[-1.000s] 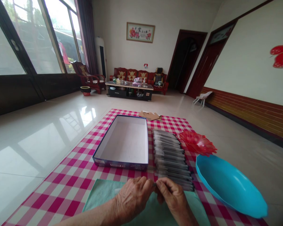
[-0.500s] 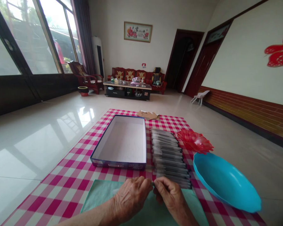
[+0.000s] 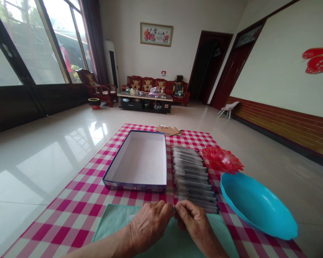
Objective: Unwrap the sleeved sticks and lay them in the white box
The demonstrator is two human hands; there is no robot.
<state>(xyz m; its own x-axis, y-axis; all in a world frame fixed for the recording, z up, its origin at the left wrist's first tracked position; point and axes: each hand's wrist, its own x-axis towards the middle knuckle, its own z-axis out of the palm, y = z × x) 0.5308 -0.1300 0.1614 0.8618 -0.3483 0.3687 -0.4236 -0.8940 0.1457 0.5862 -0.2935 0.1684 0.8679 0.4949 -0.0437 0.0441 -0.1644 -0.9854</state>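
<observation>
My left hand (image 3: 152,224) is closed around a pen (image 3: 131,217), mostly hidden by the fingers; its pale, clear end shows to the left of the hand. My right hand (image 3: 192,222) pinches the dark end of the same pen, where the fingertips of both hands almost meet. Both hands are over a mint-green cloth (image 3: 115,218). Just beyond my right hand lies a row of clear-barrelled pens (image 3: 192,175) with dark ends, side by side. An open box (image 3: 140,157) with a white inside and dark blue rim stands left of the row.
Right of the pens are a red petal-edged bowl (image 3: 223,159) and a blue oval bowl (image 3: 258,206). Torn cardboard pieces (image 3: 169,130) lie at the far edge of the checked tablecloth (image 3: 67,204). Across the room stand a coffee table (image 3: 145,102) and a wooden sofa.
Both hands keep the same hold on the pen, almost still. The view has shifted very slightly; the box, bowls and row of pens stay in place.
</observation>
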